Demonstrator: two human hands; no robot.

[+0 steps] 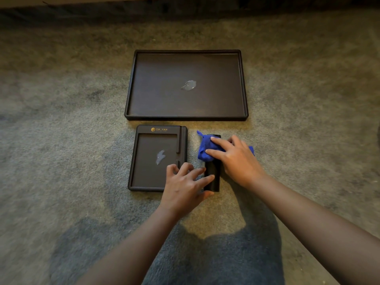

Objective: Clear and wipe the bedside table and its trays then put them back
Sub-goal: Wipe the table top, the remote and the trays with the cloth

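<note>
A large dark tray (pixel 131 85) lies on the carpet with a small wet patch (pixel 189 85) in its middle. In front of it sits a smaller dark tray (pixel 144 130) with a gold logo and a wet smear (pixel 160 156). To its right stands a narrow black box (pixel 212 175). My left hand (pixel 185 186) steadies the box's near end, fingers spread against its side. My right hand (pixel 236 159) presses a blue cloth (pixel 204 150) onto the box's far end.
Everything rests on grey-green carpet (pixel 61 140). A dark strip of furniture or wall base (pixel 185 7) runs along the top of the view. My shadow falls on the carpet near me.
</note>
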